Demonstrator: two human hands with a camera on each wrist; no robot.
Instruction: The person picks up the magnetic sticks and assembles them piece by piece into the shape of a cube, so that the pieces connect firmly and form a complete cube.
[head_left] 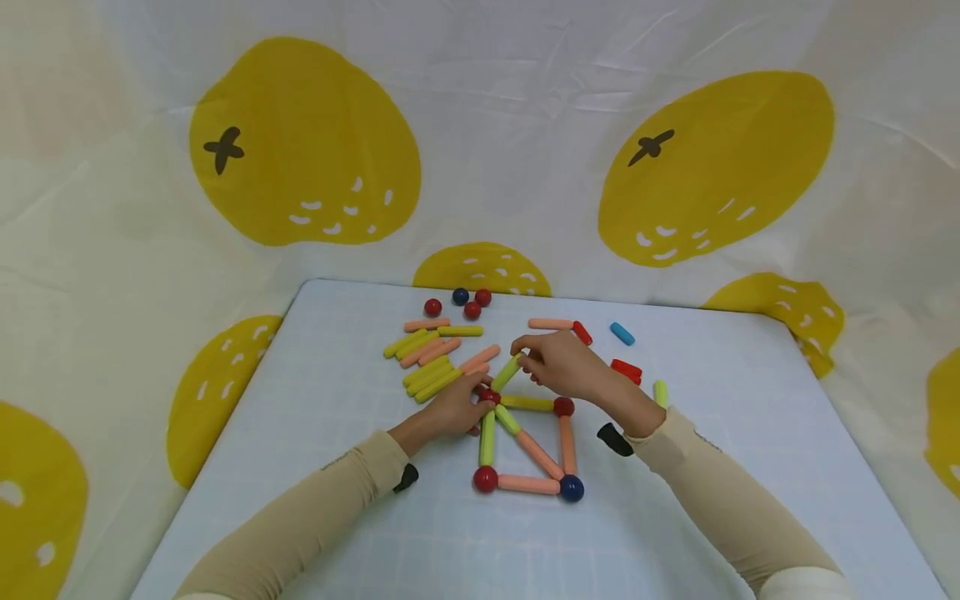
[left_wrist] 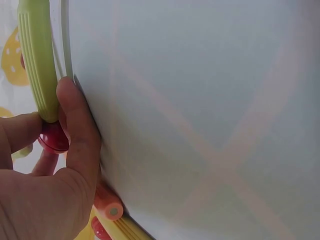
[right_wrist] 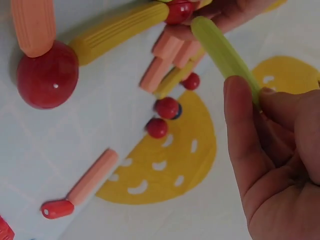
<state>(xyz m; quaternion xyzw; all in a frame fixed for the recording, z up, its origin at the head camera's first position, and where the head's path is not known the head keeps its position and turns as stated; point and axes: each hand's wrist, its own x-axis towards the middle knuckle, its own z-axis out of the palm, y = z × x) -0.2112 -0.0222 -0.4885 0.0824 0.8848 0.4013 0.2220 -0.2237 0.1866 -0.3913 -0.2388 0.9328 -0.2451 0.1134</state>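
Between thumb and fingers my left hand (head_left: pixel 452 408) grips a red ball (left_wrist: pixel 54 137) at one corner of a flat frame of sticks and balls. My right hand (head_left: pixel 564 365) pinches the upper end of a light green stick (right_wrist: pixel 220 47), which slants up with its lower end right at that red ball. From the same ball run a yellow stick (head_left: pixel 527 403), another green stick (head_left: pixel 487 442) and a diagonal of a short green piece (head_left: pixel 507 420) and a pink stick (head_left: pixel 539 455). A red ball (head_left: pixel 563 407), a blue ball (head_left: pixel 572 488) and another red ball (head_left: pixel 486 479) form the other corners.
Loose yellow sticks (head_left: pixel 435 383) and pink sticks (head_left: pixel 439 351) lie behind my left hand, with several balls (head_left: pixel 432 307) farther back. Beyond my right hand are a pink stick (head_left: pixel 551 324), red pieces (head_left: pixel 626 368), a blue piece (head_left: pixel 622 333) and a green stick (head_left: pixel 660 393).
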